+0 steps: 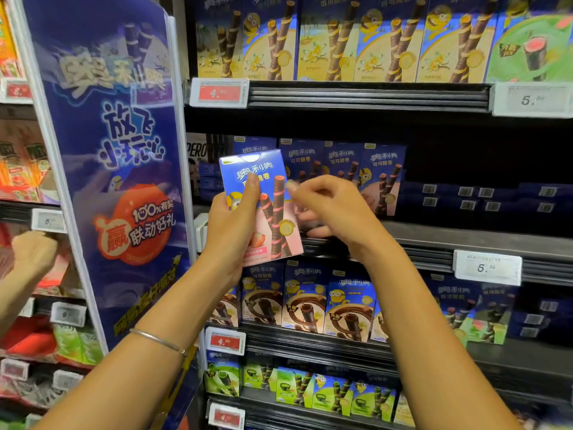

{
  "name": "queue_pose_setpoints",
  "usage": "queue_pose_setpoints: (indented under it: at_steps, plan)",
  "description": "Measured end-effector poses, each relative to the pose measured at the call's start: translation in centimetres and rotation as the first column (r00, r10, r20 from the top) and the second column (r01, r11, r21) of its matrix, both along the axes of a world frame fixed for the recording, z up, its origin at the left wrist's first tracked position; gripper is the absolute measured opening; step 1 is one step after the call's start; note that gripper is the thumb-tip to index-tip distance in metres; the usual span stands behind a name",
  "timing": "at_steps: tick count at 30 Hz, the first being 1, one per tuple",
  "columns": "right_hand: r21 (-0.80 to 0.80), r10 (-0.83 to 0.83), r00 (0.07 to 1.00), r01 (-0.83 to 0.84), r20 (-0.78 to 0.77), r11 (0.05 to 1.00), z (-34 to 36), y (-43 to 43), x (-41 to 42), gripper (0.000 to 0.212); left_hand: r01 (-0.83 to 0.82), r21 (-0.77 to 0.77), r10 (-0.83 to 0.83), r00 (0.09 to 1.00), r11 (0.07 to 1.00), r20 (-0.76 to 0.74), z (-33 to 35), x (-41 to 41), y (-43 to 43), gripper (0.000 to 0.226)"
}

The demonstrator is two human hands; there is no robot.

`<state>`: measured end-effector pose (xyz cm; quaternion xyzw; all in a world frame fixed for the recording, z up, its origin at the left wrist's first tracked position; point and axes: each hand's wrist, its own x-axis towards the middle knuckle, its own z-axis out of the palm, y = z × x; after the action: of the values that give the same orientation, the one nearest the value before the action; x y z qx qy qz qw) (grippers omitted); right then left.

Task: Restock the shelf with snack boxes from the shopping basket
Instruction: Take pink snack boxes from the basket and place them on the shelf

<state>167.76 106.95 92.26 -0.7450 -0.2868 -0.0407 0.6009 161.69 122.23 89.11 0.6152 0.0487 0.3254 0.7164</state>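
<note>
My left hand (231, 225) grips a blue-and-pink snack box (273, 218) of wafer rolls, held upright in front of the middle shelf (434, 240). My right hand (325, 206) hovers beside the box's right edge with its fingers curled, and I cannot tell whether it touches the box. Behind the hands, a few matching pink boxes (379, 178) stand at the left of that shelf. The shopping basket is out of view.
Right of the standing boxes, the middle shelf holds dark boxes lying flat (483, 197). Yellow boxes (372, 38) fill the shelf above, brown (310, 302) and green ones (310, 389) the shelves below. A blue promo panel (114, 169) juts out at left. Another person's hand (32, 252) reaches into the neighbouring shelf.
</note>
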Motion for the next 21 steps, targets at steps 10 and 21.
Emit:
queue_pose_setpoints:
  at_steps: [10,21]
  plan:
    - [-0.064,-0.09,0.992,0.095,0.086,0.993,0.4,-2.4,-0.7,0.019,0.138,-0.015,-0.137,0.988,0.99,0.067,1.2,1.6,-2.0,0.069]
    - [0.132,-0.487,0.87,0.476,0.071,0.87,0.4,-6.5,5.7,0.023,-0.139,0.039,0.137,0.99,0.99,0.036,0.4,2.7,-0.1,0.018]
